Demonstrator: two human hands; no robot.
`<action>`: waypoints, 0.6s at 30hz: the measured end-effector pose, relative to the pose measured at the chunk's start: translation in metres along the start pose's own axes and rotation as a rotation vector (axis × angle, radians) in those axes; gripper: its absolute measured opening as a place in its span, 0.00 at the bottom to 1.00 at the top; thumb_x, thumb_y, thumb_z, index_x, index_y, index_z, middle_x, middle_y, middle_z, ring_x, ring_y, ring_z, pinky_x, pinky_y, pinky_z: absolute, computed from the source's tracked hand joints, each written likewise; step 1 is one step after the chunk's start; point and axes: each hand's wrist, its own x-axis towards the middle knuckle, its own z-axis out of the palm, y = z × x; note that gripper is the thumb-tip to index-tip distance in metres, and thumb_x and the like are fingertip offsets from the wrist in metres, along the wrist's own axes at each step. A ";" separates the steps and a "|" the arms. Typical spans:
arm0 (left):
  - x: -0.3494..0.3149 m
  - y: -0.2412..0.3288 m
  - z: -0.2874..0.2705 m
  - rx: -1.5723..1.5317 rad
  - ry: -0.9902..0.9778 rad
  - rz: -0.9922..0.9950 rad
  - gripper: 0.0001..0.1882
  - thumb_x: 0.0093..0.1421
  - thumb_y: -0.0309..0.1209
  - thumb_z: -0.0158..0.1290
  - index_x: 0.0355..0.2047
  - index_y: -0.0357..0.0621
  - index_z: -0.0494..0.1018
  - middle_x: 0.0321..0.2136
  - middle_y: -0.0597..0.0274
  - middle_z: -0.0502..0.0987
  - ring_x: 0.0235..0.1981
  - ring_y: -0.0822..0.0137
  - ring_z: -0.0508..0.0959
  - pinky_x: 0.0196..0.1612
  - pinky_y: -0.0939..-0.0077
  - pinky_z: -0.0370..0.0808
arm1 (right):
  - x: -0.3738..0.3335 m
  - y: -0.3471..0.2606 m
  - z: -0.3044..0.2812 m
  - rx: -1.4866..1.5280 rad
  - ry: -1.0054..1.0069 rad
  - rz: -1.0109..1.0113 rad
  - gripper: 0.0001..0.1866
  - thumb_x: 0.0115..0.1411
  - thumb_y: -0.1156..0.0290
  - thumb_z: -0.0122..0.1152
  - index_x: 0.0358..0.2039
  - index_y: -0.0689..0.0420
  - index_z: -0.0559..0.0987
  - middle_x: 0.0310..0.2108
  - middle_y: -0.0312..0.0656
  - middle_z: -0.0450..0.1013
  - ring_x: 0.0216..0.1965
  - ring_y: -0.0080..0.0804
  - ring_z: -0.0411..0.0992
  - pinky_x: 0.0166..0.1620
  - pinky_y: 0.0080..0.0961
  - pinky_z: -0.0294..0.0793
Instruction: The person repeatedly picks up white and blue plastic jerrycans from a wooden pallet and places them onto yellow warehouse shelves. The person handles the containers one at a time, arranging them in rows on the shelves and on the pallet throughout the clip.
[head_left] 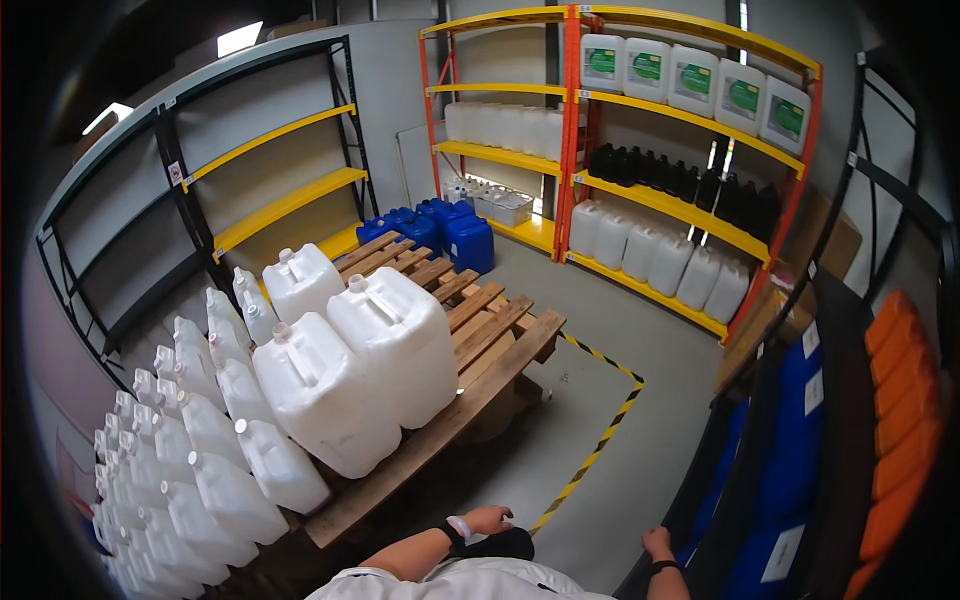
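Note:
My left hand (488,520) hangs low in front of my body, its fingers loosely apart with nothing in them. A pale band and a dark band circle that wrist. My right hand (658,543) is at the lower right beside the dark rack, fingers curled in, and no object shows in it. Nearest to my left hand is the wooden pallet (440,424), which neither hand touches. Two big translucent white jerrycans (318,390) stand upright at its near side, and a third white jerrycan (302,282) stands behind them.
Many smaller white jugs (215,490) crowd the left. Blue jerrycans (468,243) stand beyond the pallet. Orange-and-yellow shelving (680,213) at the back holds white and black containers. Striped floor tape (600,445) runs right of the pallet. Blue bins (790,450) and orange bins (900,400) line the right.

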 end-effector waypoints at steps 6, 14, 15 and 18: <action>0.108 0.009 -0.051 -0.006 -0.009 -0.051 0.23 0.57 0.44 0.50 0.48 0.43 0.70 0.44 0.48 0.74 0.47 0.50 0.72 0.50 0.62 0.69 | 0.125 -0.100 -0.028 -0.126 -0.043 -0.233 0.15 0.51 0.65 0.56 0.38 0.58 0.78 0.39 0.49 0.75 0.43 0.45 0.72 0.45 0.35 0.71; 0.296 0.058 -0.158 0.022 -0.002 0.063 0.23 0.55 0.43 0.51 0.47 0.42 0.71 0.43 0.48 0.75 0.46 0.48 0.73 0.49 0.60 0.69 | 0.262 0.030 -0.056 -0.417 0.070 -0.468 0.11 0.48 0.67 0.53 0.28 0.58 0.80 0.28 0.57 0.75 0.33 0.46 0.75 0.37 0.43 0.72; 0.323 0.063 -0.167 0.008 0.030 0.092 0.22 0.55 0.43 0.51 0.46 0.42 0.71 0.42 0.48 0.75 0.45 0.48 0.73 0.48 0.60 0.69 | 0.280 0.047 -0.068 -0.513 0.033 -0.511 0.10 0.46 0.68 0.54 0.24 0.60 0.80 0.25 0.53 0.75 0.30 0.51 0.74 0.33 0.43 0.72; 0.377 0.072 -0.187 -0.013 0.056 0.113 0.22 0.55 0.42 0.51 0.45 0.42 0.71 0.41 0.47 0.75 0.45 0.48 0.73 0.48 0.60 0.70 | 0.292 0.060 -0.077 -0.826 -0.116 -0.530 0.08 0.48 0.68 0.54 0.23 0.55 0.80 0.24 0.49 0.75 0.28 0.46 0.75 0.29 0.40 0.72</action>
